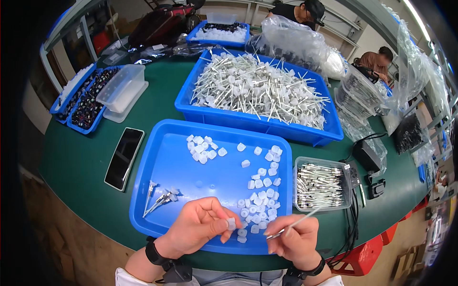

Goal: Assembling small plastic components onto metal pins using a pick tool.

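Note:
Between its thumb and fingers, my left hand (198, 224) pinches a small translucent white plastic cap (231, 223) above the near part of a shallow blue tray (162, 178). My right hand (295, 238) grips a thin rod with a white shaft and a metal end (300, 220) at the tray's near right corner. The metal end points left, toward the cap; the two are apart. Many loose white caps (257, 202) lie in the tray, mostly along its right side, with a cluster (201, 149) at the far left. Several rods with caps fitted (162, 200) rest at its left.
Behind the tray stands a deep blue bin (224, 118) heaped with capped rods. A clear box of rods (320, 186) sits at right, near a black adapter (367, 155) and cables. A phone (124, 158) lies left. Small parts bins (93, 100) stand far left. Two people are beyond the table.

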Available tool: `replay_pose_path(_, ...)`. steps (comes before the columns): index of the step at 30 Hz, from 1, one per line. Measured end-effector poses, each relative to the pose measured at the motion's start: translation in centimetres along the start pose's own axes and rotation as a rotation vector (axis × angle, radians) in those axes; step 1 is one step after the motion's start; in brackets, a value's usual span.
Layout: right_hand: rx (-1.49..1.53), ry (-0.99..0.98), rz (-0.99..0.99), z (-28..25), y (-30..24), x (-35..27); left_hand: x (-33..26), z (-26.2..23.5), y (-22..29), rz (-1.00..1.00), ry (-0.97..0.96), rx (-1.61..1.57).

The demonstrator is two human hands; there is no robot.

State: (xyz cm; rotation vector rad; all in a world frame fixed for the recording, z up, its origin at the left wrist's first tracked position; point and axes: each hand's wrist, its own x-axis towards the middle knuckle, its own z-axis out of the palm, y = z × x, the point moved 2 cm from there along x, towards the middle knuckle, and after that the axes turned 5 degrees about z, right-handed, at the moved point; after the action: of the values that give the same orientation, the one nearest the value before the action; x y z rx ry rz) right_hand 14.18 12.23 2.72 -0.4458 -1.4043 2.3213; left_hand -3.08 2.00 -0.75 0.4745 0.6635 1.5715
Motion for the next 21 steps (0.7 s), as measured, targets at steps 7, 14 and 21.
replay_pose_path(7, -0.442, 0.181, -0.268, 1.0, 0.8, 0.1, -0.8, 0.7, 0.1, -0.062, -0.027, 0.043)
replay_pose_path(14, -0.509, 0.096, -0.368, 1.2, 1.0, 0.2, -0.8, 1.2, 0.1, -0.085, 0.055, 0.158)
replay_pose_path(21, -0.768, 0.034, -0.591, 2.2, -0.3, 0.6, -0.8, 0.9, -0.1, -0.036, 0.002, 0.040)
